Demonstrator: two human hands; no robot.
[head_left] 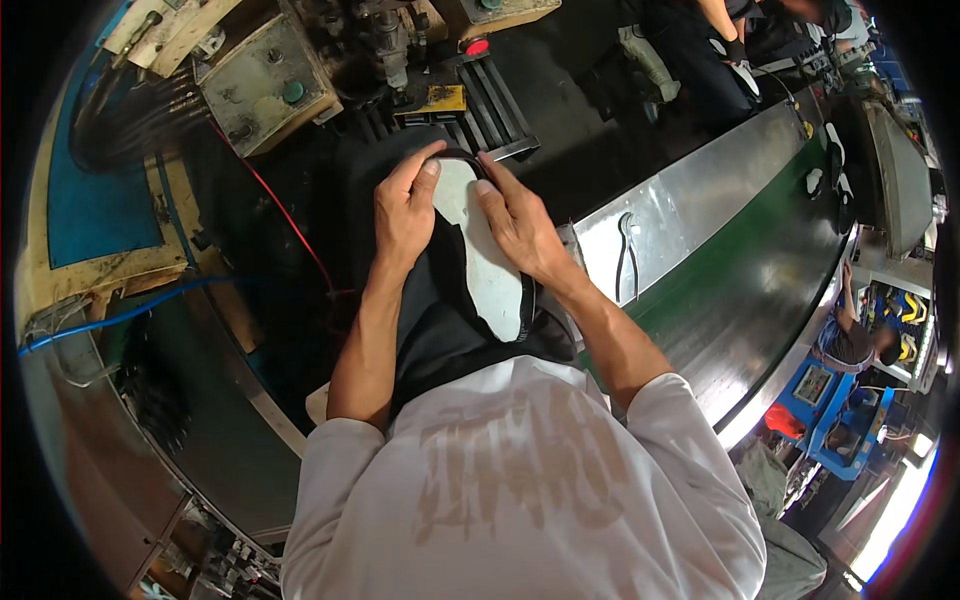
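Observation:
A shoe upper [494,285] lies sole side up over my lap, with a pale insole board showing and black material along its edge. My left hand [402,212] grips it near the far, toe-like end, thumb on the edge of the pale board. On the opposite side, my right hand [522,222] presses its thumb onto the board while its fingers curl round the black edge. Both sets of fingertips are partly hidden under the upper. Dark cloth [425,335] covers my lap beneath it.
Metal pincers [627,255] rest on a shiny metal ledge [690,190] at my right, beside a green conveyor belt [720,260]. Ahead stands a machine with a yellow part [437,101] and a red button [475,46]. A control box [265,88] is far left. Other people work at the far right.

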